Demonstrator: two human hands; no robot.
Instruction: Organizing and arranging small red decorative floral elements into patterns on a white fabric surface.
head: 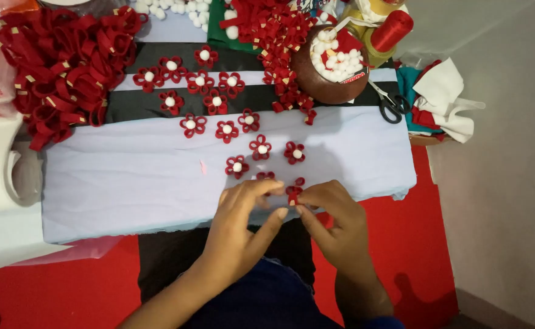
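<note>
Pale blue cloth (127, 183) spread flat over the surface, giving a clean bed where finished red ribbon flowers with white pompom centres (226, 130) lie in loose rows, apart from the big heap of red folded ribbon loops (60, 61) at far left. Left hand (243, 219) and right hand (334, 219) meet at the cloth's near edge, fingertips of both pinching one small red ribbon petal cluster (294, 192), held low, likely for steadiness; brown round bowl of white pompoms (331, 67) sits within reach

Soft, even indoor light falls from above, bright on the pale cloth (127, 176), with faint shadows under the hands. Focus is slightly soft throughout; no strong glare or edge distortion.
</note>
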